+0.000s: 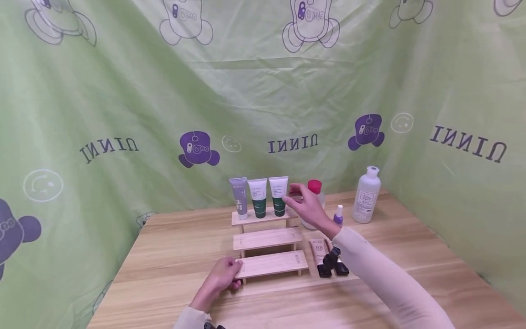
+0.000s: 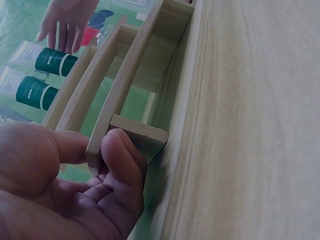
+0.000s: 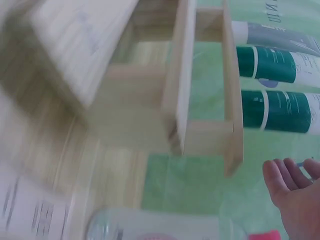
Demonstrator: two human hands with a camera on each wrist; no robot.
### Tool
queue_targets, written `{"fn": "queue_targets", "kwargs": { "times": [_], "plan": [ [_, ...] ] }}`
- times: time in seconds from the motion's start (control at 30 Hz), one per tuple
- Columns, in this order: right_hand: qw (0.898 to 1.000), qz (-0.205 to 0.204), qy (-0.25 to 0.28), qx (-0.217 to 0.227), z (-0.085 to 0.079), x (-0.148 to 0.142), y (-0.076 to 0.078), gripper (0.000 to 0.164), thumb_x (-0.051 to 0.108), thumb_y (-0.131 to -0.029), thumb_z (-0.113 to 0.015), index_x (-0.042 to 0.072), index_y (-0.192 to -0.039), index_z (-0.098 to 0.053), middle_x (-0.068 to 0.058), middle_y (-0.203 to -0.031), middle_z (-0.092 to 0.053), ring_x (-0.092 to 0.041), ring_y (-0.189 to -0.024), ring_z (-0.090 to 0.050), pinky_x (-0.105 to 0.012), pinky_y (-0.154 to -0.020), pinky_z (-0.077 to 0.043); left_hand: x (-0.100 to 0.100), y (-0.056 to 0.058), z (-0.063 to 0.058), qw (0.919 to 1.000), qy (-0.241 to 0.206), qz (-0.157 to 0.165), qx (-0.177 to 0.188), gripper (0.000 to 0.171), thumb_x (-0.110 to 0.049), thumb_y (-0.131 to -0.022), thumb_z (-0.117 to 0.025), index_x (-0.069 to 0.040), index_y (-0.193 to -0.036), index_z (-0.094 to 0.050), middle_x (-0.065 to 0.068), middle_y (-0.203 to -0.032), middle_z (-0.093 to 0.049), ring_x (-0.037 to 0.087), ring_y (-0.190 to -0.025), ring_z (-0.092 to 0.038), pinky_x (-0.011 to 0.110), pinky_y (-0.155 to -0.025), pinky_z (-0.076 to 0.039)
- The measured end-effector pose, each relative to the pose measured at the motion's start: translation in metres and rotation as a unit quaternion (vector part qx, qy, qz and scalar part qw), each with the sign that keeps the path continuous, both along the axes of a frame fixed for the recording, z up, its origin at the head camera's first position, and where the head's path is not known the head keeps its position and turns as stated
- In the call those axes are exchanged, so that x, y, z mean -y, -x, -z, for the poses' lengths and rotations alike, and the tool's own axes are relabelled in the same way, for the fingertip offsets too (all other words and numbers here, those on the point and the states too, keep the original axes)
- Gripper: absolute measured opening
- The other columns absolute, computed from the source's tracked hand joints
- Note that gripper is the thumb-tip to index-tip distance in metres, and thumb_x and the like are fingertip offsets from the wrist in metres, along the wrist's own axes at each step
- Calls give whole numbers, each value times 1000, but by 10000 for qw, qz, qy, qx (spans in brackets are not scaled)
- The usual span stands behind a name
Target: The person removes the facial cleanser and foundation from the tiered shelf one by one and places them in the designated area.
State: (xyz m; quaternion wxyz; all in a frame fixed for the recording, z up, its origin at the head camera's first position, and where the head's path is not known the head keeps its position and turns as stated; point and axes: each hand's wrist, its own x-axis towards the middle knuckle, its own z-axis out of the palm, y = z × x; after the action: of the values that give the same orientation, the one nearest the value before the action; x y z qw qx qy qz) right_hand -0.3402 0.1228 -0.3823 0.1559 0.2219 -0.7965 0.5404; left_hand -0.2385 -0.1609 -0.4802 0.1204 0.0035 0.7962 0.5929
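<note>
A three-tier wooden display rack (image 1: 271,264) stands on the table. My left hand (image 1: 223,275) pinches the left end of its lowest shelf, thumb on top and fingers curled beneath, as the left wrist view shows. On the top shelf stand a grey-purple tube (image 1: 239,199) and two white-and-green tubes, the middle one (image 1: 258,198) and the right one (image 1: 279,196). Just right of that last tube is my right hand (image 1: 306,205), its fingers loosely bent. Nothing lies in its grasp in the right wrist view, where a gap separates the hand (image 3: 299,195) from the tubes.
Behind my right hand stands a clear bottle with a red cap (image 1: 314,186). A white bottle (image 1: 367,195) and a small purple bottle (image 1: 338,215) are farther right. A BB cream tube (image 1: 318,253) and another dark-capped tube (image 1: 342,268) lie beside the rack. Green curtain (image 1: 255,91) surrounds the table.
</note>
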Motion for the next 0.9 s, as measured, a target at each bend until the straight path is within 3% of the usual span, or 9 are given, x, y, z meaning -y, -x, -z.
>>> {"fn": "queue_targets", "kwargs": {
  "times": [0.17,0.47,0.9],
  "plan": [
    [9990,-95,180,391,2,19,7,56,23,-91,-71,0,-135,-46,-19,-124,-58,-33,-117,-57,-40,-100,-51,1,-1,-2,9999,117,6,-31,25,-18,-101,-51,6,-94,-54,7,-68,-58,10,-49,-56,20,-45,-52],
    [9998,122,80,135,2,30,7,37,13,-90,-70,-1,-120,-53,-21,-114,-64,-35,-106,-63,-45,-93,-55,2,-2,-2,9999,136,38,-90,24,-17,-100,-51,5,-92,-55,8,-68,-58,9,-48,-55,20,-44,-52],
    [9997,185,-55,143,0,30,5,38,14,-89,-71,-1,-121,-54,-21,-116,-64,-35,-107,-63,-46,-94,-54,2,-3,-1,9998,170,82,-117,25,-18,-101,-51,4,-89,-54,6,-65,-58,8,-47,-55,19,-44,-51]
  ]
}}
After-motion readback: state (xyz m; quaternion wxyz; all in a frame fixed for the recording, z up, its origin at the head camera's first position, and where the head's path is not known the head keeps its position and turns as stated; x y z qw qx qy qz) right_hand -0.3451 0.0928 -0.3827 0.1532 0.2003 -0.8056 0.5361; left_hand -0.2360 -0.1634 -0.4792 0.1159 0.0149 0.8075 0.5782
